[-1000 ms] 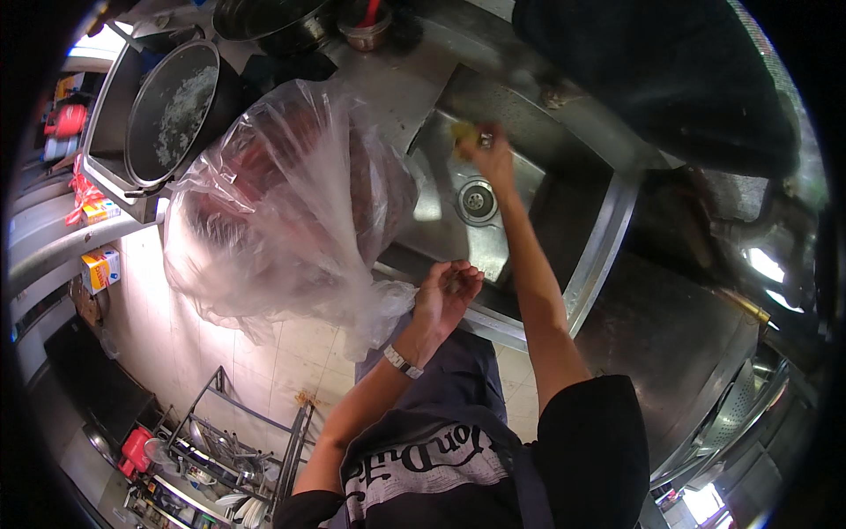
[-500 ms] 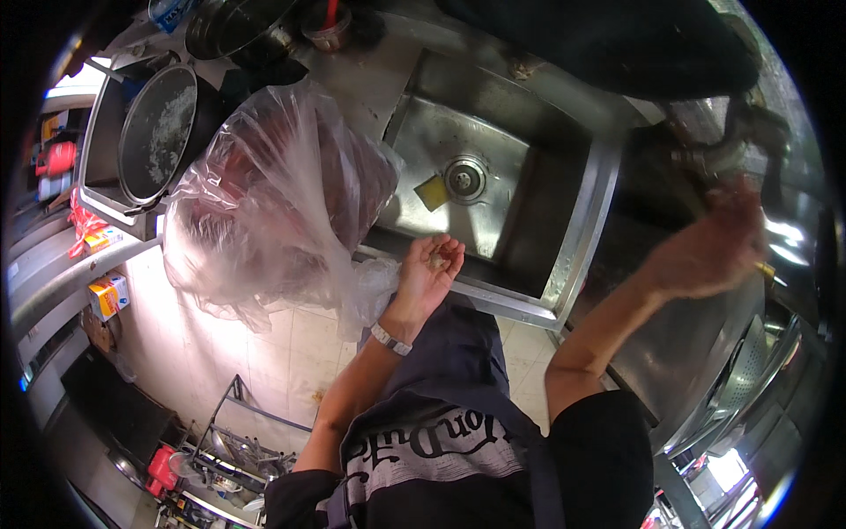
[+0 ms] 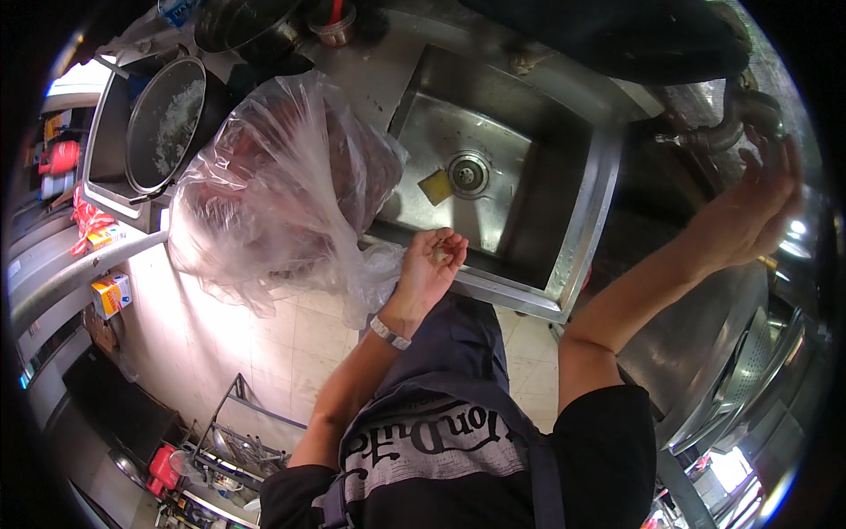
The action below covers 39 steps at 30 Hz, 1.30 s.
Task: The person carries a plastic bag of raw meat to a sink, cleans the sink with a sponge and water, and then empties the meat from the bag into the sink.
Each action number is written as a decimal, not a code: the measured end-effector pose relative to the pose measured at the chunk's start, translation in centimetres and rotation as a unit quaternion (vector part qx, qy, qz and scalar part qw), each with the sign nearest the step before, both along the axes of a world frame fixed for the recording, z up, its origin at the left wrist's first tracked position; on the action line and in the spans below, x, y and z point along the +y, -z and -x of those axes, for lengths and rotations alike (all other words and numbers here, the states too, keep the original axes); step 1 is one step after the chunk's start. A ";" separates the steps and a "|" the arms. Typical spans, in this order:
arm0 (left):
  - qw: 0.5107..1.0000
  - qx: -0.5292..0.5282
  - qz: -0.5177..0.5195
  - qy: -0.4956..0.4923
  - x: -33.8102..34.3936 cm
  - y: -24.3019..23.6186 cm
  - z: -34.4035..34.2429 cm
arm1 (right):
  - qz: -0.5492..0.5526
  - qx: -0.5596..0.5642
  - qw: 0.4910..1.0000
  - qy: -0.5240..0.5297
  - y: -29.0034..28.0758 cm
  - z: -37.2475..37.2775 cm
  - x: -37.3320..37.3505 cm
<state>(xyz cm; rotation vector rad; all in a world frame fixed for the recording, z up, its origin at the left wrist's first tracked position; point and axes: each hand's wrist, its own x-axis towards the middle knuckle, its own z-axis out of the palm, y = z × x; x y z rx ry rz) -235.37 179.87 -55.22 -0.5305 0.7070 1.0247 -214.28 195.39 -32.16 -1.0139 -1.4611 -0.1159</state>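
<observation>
My left hand [image 3: 431,266] is turned palm up at the near edge of the steel sink [image 3: 577,238]. Its fingers curl around a small pale thing in the palm, too small to name. Out to the right, my right hand [image 3: 765,198] is raised beside the metal tap [image 3: 749,115]. Its fingers look stretched apart and slightly blurred, with nothing visible in them; whether they touch the tap I cannot tell. A yellow-green sponge [image 3: 435,188] lies on the sink bottom next to the round drain [image 3: 469,173].
A large clear plastic bag [image 3: 273,194] with reddish contents stands left of the sink. Beyond it are a dark pan [image 3: 166,123] with white residue and a small tub [image 3: 335,28] with a red handle. A big dark rounded vessel [image 3: 617,40] sits behind the sink.
My right hand has moved outward to the right, and its arm is more extended. The tap shows more plainly. My left hand stays cupped in nearly the same place.
</observation>
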 end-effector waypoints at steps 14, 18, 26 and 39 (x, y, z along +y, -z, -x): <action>1.000 -0.017 0.018 -0.004 -0.3 -0.6 0.0 | -0.026 0.092 0.990 0.101 7.0 6.9 -5.9; 0.999 -0.013 -0.032 0.026 -0.4 -1.2 0.5 | 0.111 -0.232 0.964 0.071 1.9 9.5 -5.9; 0.999 -0.028 -0.040 0.021 -1.4 -2.4 1.1 | -0.040 -0.361 0.911 0.193 -4.9 9.8 5.8; 0.996 -0.044 -0.081 0.017 -2.4 -2.6 2.8 | -0.083 -0.232 0.966 0.080 -6.1 20.7 10.4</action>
